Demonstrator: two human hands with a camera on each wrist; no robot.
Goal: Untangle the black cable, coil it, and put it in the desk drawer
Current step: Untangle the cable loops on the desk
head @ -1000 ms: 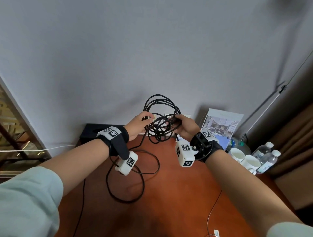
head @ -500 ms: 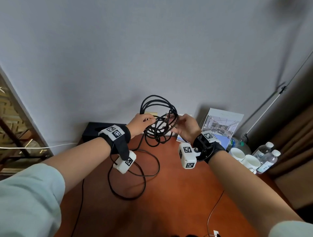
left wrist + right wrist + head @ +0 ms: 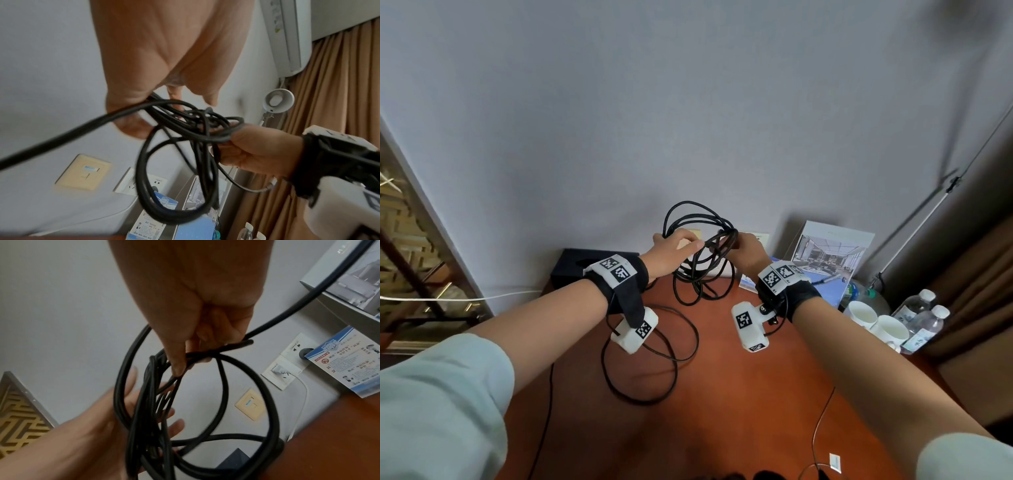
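Note:
The black cable [image 3: 700, 222] is gathered into several loops held up in front of the wall, above the brown desk [image 3: 739, 404]. My right hand [image 3: 739, 246] grips the bunched loops on their right side; the right wrist view shows its fingers [image 3: 207, 340] curled round the cable [image 3: 131, 363]. My left hand [image 3: 681, 245] is at the left of the coil, and its fingers [image 3: 170, 412] lie straight and spread behind the loops. The rest of the cable [image 3: 654, 363] trails down in loose loops on the desk. No drawer is in view.
A black box [image 3: 592, 267] stands at the back left of the desk. At the back right are a picture stand [image 3: 832, 253], two white cups [image 3: 893, 330] and water bottles [image 3: 921, 305]. A thin white wire [image 3: 822, 418] crosses the near right.
My two hands have drawn slightly closer together at the coil, and the left hand's fingers have spread out against the loops. The loose cable on the desk has shifted a little.

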